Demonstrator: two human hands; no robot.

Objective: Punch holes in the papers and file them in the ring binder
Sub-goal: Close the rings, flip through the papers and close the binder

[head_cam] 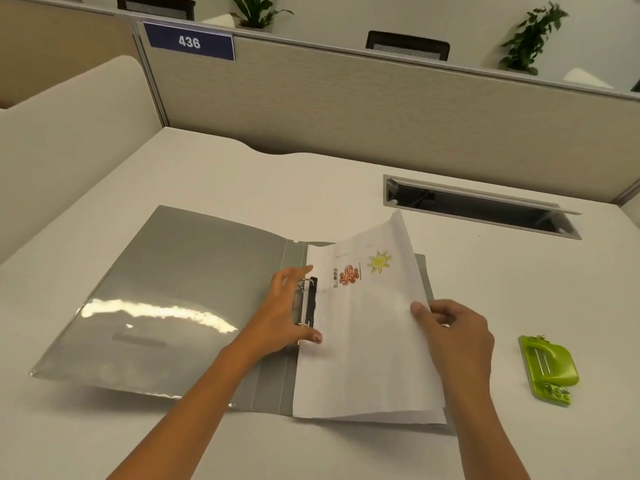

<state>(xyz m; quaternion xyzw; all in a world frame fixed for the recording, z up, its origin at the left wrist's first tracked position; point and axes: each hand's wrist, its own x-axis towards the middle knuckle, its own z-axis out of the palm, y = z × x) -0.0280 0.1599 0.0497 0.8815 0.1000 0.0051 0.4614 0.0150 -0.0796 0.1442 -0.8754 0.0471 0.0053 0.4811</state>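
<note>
A grey ring binder [180, 292] lies open on the white desk, its metal ring mechanism [306, 303] at the spine. White papers [367, 362] lie on the binder's right half; the lower sheet shows an orange octopus and a yellow sun. My left hand [284, 313] rests on the ring mechanism, thumb pressing the papers' left edge. My right hand [453, 334] pinches the right edge of the top sheet and lifts it. A green hole punch [549, 368] sits on the desk to the right, apart from both hands.
An open cable slot [481, 209] is set into the white desk [311, 181] behind the papers. A beige partition [381, 105] with a "436" sign [189, 41] closes off the back. A curved divider [69, 140] stands at left.
</note>
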